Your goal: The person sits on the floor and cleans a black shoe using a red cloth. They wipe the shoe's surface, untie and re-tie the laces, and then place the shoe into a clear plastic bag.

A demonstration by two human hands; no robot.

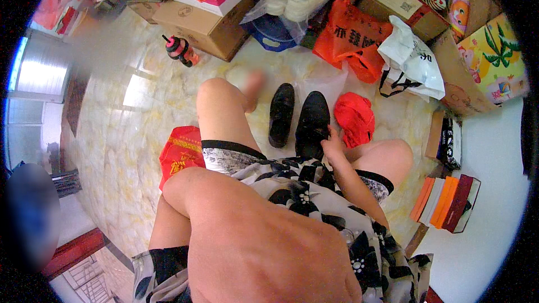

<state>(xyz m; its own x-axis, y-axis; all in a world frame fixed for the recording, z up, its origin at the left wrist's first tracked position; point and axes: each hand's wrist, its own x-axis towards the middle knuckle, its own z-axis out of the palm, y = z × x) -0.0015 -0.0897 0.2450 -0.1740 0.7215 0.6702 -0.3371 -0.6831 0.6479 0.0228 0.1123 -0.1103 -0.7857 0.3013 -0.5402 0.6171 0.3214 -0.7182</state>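
Two black shoes lie on the floor in front of me: the left shoe (pixel 282 115) and, beside it, the right shoe (pixel 313 123), whose near end meets the patterned cloth of my clothes. My right hand (pixel 334 148) is at the right shoe's side, its fingers pinched on the edge. A crumpled red bag (pixel 355 119) sits just right of that hand. Bent at the elbow, my left arm crosses close below the camera; what shows of my left hand (pixel 314 252) is a blurred expanse of skin, fingers hidden. A red bag with gold print (pixel 181 154) rests by my left leg.
Ahead stand a brown carton (pixel 208 25), clear-bagged white shoes (pixel 295 0), an orange-red bag (pixel 353 39), a white bag (pixel 412 59) and a yellow printed carton (pixel 494 59). A pink-and-black bottle (pixel 181 51) is on the marble-look floor. Several shoeboxes (pixel 446 203) lean at the right wall.
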